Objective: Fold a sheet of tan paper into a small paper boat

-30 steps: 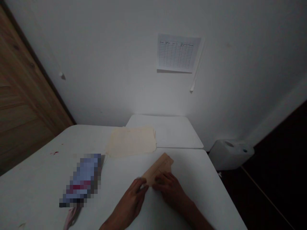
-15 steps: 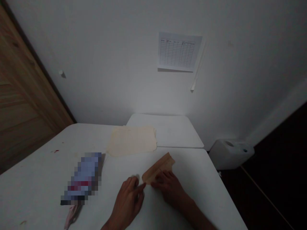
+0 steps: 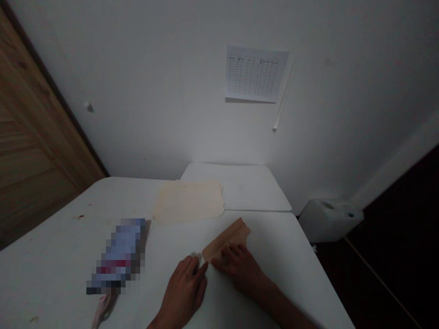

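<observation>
A brown paper envelope (image 3: 229, 237) lies slantwise on the white table (image 3: 281, 256). My right hand (image 3: 240, 270) rests flat on its near end, fingers stretched out over the paper. My left hand (image 3: 183, 290) lies on the table just left of the envelope's near corner, fingers together and extended, with a small pale thing (image 3: 195, 257) at its fingertips that I cannot make out.
A stack of cream paper sheets (image 3: 188, 200) lies further back. A blurred-out flat object (image 3: 118, 256) sits at the left, something pink (image 3: 103, 308) below it. A second white table (image 3: 236, 185) adjoins behind. A white container (image 3: 329, 217) stands on the floor at right.
My left hand has slid off the envelope's near end to the table beside it. My right hand stays on the envelope, which has barely shifted.
</observation>
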### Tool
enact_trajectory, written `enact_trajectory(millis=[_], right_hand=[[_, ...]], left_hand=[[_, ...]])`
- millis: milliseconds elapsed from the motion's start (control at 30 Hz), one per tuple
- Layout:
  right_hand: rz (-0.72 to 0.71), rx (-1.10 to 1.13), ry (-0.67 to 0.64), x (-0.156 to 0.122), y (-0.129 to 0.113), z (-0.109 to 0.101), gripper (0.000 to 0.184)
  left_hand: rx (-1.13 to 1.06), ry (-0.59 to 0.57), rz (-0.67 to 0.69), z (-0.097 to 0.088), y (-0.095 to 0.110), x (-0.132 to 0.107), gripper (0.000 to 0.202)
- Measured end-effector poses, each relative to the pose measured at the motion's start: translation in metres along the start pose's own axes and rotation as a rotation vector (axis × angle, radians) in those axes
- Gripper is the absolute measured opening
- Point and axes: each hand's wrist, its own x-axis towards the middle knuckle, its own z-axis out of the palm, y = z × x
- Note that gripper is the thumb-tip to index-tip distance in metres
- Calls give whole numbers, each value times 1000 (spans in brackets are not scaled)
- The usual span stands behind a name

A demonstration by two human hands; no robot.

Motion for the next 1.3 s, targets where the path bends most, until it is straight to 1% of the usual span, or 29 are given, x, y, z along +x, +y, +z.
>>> enact_trajectory(millis=[167,433,567,633,767,833,933,1033,1200,1300], right_hand=[[49,15,25,-3,0,-3,35],[38,23,9,-14,5,-5,26],[42,43,3,-9,-1,-3,15],[43,63,1,-4,-4,-4,16],[13,84,-29,6,-7,-11,32],[-11,77,-51,7,-8,-13,34],[-29,73,-63,5,-7,-13,34],[-14,85,-58,0,-6,-11,32],[87,130,-39,-10,-6,-8,30],[121,152,-2,-17,-7,-9,22]], left_hand=[[45,-16,-19,-1,0,1,29],[40,-32,-9,2,-1,0,29],[19,-31,-3,4,-2,-2,30],[10,-24,-3,5,-2,-3,31],[37,-15,5,9,-4,-5,31],[64,2,9,12,-4,-6,32],[90,17,3,14,-4,-8,32],[107,7,-6,14,-4,-7,32],[80,-8,-17,12,-4,-6,31],[50,-8,-20,11,-4,-6,30]])
